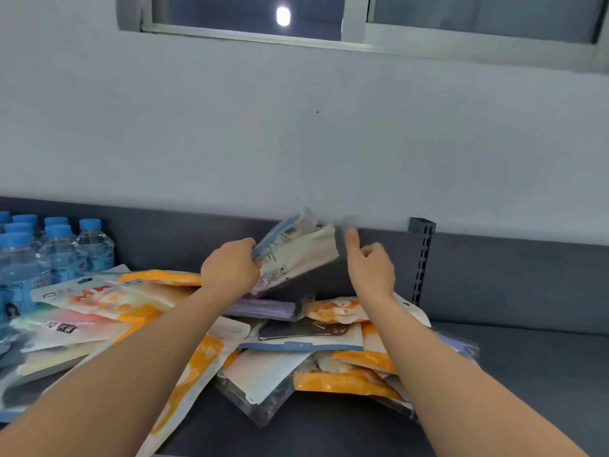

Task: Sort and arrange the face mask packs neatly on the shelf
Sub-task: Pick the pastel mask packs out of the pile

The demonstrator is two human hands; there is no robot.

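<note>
A loose heap of face mask packs in orange, white, purple and clear wrappers covers the dark grey shelf. My left hand grips a small bundle of mask packs, blue-edged and cream ones over a dark one, tilted up above the heap near the back panel. My right hand hovers just right of the bundle with the thumb raised and the fingers loosely curled, blurred by motion; whether it touches the bundle's right edge is unclear.
Several water bottles with blue caps stand at the far left of the shelf. A slotted upright post rises at the back right. The bare shelf surface lies to the right of the heap. Above are a white wall and a window.
</note>
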